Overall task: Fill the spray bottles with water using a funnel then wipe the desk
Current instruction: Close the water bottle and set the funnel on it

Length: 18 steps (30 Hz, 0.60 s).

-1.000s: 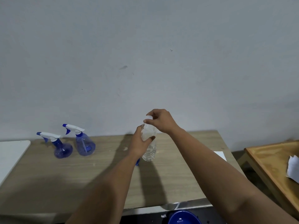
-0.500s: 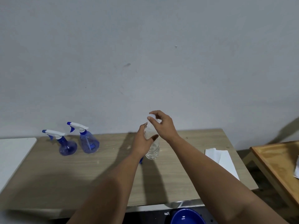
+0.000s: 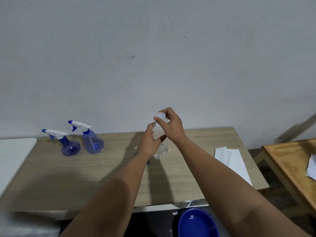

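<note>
Gripping water bottle, pinching cap

Two spray bottles, one water bottle, one blue bowl.

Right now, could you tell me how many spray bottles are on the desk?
2. The left spray bottle stands near the desk's back left; the right spray bottle stands just beside it, nearer the wall. The forearms may hide others.
</note>
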### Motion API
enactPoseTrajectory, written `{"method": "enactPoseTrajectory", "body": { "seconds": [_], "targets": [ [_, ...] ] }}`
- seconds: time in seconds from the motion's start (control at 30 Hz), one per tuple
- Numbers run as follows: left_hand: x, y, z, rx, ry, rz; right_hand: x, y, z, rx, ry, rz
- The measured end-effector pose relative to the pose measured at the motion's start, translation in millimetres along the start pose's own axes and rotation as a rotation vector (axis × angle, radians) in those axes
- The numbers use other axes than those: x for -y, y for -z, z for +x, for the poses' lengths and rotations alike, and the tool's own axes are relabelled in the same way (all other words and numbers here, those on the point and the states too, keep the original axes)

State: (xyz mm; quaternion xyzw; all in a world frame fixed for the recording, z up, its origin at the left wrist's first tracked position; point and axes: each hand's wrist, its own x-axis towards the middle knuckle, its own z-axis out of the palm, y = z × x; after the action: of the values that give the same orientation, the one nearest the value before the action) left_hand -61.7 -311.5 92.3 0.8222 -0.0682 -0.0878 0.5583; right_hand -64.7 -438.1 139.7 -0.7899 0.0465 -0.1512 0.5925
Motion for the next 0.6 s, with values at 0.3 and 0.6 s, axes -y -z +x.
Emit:
{"method": "enactPoseTrajectory", "body": {
  "seconds": [0.3,0.6],
  "targets": [
    [35.9,24.4,-2.4,0.127,0.022,0.253,-33.9,-16.6,-24.7,0.001,-0.127,-0.083],
    [157.6,29.3,-2.3,0.099,0.129,0.656,-122.9,-40.9,-54.2,-0.075,-0.295,-0.141]
  ]
}}
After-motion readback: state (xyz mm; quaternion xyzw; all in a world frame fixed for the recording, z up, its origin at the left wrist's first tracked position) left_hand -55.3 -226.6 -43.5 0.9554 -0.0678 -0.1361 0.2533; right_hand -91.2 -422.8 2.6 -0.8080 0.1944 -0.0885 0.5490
